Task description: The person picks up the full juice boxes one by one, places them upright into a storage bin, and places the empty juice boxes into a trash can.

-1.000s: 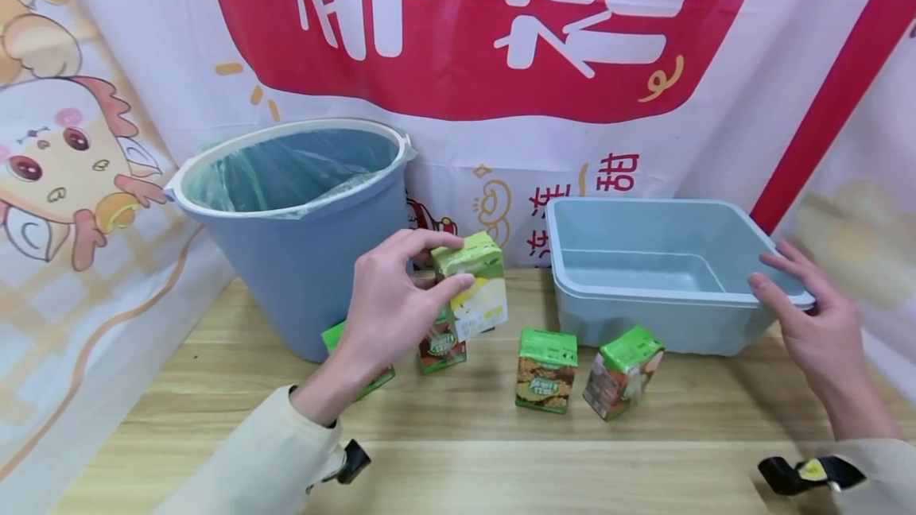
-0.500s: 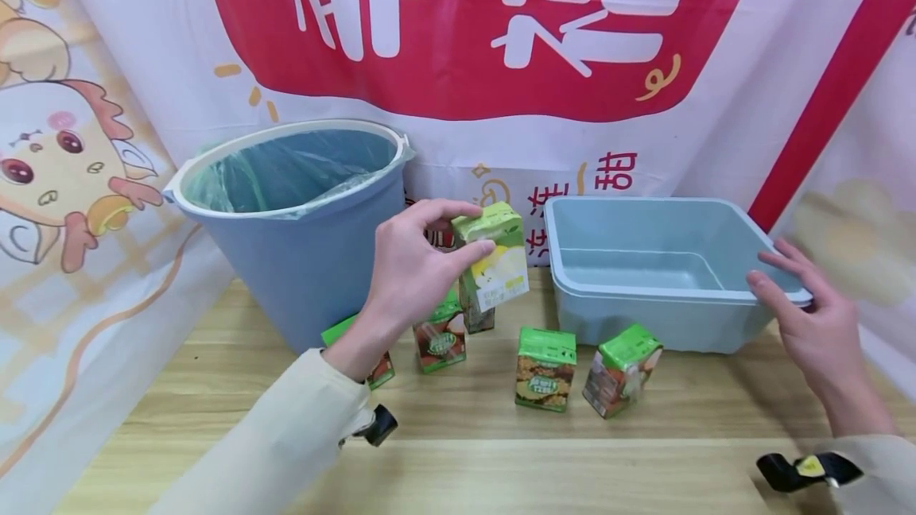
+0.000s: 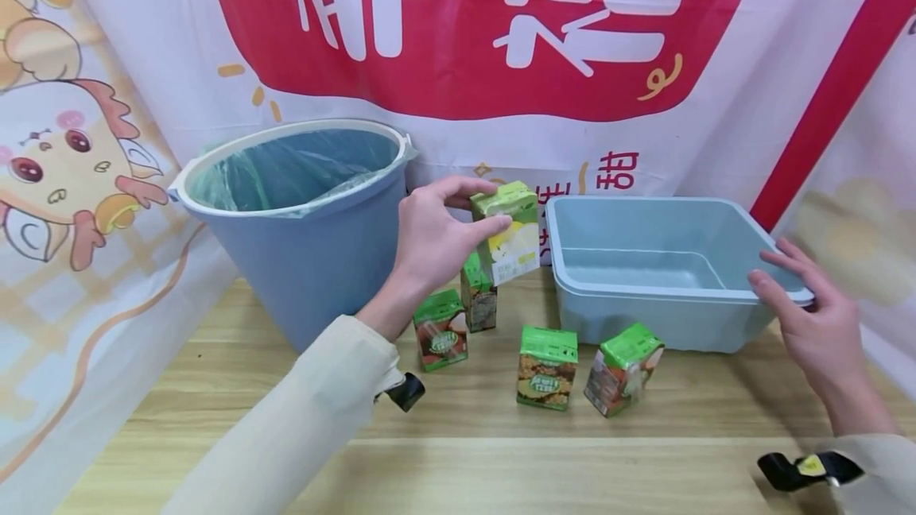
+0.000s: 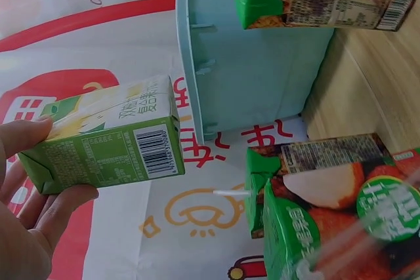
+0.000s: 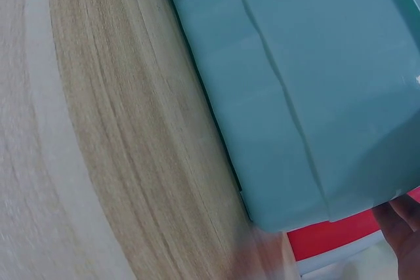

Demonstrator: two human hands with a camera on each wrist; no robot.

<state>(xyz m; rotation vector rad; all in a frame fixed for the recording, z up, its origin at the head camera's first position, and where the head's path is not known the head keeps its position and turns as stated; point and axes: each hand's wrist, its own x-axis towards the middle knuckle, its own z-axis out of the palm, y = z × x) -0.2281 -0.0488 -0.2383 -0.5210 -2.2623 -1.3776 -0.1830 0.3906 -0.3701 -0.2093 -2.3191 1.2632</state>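
Note:
My left hand (image 3: 440,229) pinches a small green-and-yellow juice carton (image 3: 517,233) between thumb and fingers, above the table and left of the light-blue tub (image 3: 658,320). In the left wrist view the juice carton (image 4: 111,136) shows its barcode side. Below it stand two green-topped drink cartons, a front one (image 3: 440,332) and one behind (image 3: 483,300). Another pair, one brown carton (image 3: 546,368) and one tilted carton (image 3: 624,372), is in front of the tub. My right hand (image 3: 823,332) holds the tub's right rim, its fingertips partly hidden in the right wrist view.
A tall blue bin (image 3: 315,261) with a clear liner stands at the back left, close to my left forearm. Behind everything hangs a printed cloth (image 3: 458,133) in red and white. The wooden table (image 3: 501,467) stretches out in front.
My left hand has moved right and up with the juice carton, toward the tub. A carton visible beside the bin earlier is now hidden by my left arm. My right hand stays on the tub.

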